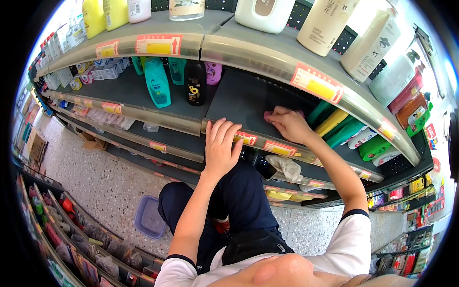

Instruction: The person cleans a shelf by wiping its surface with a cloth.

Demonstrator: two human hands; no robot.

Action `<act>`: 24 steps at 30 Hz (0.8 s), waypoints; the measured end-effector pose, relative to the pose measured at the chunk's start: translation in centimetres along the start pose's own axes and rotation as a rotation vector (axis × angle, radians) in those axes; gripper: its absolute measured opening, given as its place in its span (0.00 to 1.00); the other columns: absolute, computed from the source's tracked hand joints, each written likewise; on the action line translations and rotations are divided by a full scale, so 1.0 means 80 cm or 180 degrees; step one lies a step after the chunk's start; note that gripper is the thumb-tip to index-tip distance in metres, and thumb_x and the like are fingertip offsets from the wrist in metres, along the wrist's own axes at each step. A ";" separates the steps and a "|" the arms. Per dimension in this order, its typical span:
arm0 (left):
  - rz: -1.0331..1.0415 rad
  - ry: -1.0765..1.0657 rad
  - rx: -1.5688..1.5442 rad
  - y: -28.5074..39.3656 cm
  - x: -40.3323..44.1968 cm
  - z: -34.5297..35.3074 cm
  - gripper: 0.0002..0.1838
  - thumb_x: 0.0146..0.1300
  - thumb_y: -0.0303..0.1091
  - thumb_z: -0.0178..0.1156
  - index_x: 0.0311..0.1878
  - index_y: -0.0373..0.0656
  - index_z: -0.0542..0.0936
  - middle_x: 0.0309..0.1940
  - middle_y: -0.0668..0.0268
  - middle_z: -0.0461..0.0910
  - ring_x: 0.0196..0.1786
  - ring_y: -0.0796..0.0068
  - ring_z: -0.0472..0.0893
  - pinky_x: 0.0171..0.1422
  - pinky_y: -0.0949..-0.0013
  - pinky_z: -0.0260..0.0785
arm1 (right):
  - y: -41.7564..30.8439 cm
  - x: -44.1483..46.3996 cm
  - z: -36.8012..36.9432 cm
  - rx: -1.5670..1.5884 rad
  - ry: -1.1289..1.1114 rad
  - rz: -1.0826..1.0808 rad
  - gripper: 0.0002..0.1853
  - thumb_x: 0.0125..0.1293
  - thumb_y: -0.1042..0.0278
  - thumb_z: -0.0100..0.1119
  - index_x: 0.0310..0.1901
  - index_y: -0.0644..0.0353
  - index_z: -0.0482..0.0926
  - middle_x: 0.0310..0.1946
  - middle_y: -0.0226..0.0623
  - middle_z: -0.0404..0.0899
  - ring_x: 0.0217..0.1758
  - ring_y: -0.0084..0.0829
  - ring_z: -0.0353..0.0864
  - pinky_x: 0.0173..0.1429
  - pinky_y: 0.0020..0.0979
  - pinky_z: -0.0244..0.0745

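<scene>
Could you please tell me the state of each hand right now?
Left hand: open, resting on the shelf's front rail.
Right hand: closed, holding a pink cloth.

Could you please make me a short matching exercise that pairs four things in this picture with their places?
Column one:
1. Left hand
2. Pink cloth
3. Basin
4. Black bottle

Column two:
A. On the floor
B. Beside a teal bottle
C. On a shelf's front edge
D. Under the right hand

Pairs: 1-C, 2-D, 3-A, 4-B
</scene>
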State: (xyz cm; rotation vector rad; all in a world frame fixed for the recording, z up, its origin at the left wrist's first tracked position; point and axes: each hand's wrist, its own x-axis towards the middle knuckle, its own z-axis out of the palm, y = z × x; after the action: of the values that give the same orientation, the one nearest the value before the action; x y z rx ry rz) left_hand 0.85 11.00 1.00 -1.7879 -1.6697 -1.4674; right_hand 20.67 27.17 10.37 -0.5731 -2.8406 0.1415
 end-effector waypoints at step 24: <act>-0.0055 -0.0112 -0.0116 -0.005 -0.002 0.002 0.22 0.60 0.34 0.66 0.59 0.45 0.79 0.58 0.61 0.75 0.70 0.52 0.69 0.79 0.39 0.49 | 0.031 0.057 0.025 -0.0845 0.0149 0.0640 0.12 0.67 0.71 0.57 0.49 0.52 0.85 0.43 0.41 0.80 0.44 0.49 0.84 0.47 0.47 0.81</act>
State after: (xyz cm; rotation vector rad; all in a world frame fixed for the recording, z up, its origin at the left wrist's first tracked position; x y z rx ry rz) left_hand 0.58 11.14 0.69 -1.8328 -1.6897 -1.4915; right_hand 17.01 31.10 9.06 -0.9039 -2.7692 -0.2155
